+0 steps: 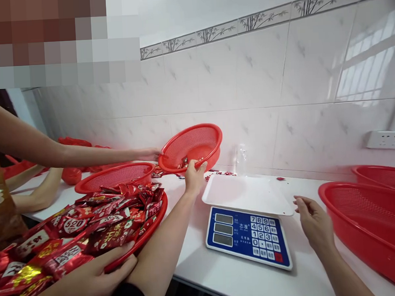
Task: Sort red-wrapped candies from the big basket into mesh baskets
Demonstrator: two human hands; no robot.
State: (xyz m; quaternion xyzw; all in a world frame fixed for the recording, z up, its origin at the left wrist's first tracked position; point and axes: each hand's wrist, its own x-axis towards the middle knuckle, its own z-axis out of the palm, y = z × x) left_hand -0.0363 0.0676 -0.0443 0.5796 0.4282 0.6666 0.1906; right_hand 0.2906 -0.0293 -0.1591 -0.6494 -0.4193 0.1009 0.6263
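Note:
My left hand (195,178) grips the near rim of a round red plastic basket (197,141), tilted above the table with a few small wrapped pieces in its bottom. A co-worker's hand (149,154) is at the basket's left rim. My right hand (314,226) is beside the right corner of the scale's white tray (246,192); its fingers are loosely bent and I see nothing in them. Below the tray is the scale's blue keypad panel (243,227). At lower left, another hand (98,270) rests against a large red basket full of red-wrapped snack packets (98,219).
Red baskets (363,227) stand at the right edge. Another red basket (114,176) lies behind the packets. A clear plastic object (242,159) stands by the tiled wall (247,83), with a power strip (388,139) at right. A co-worker's arm (34,141) reaches in from the left.

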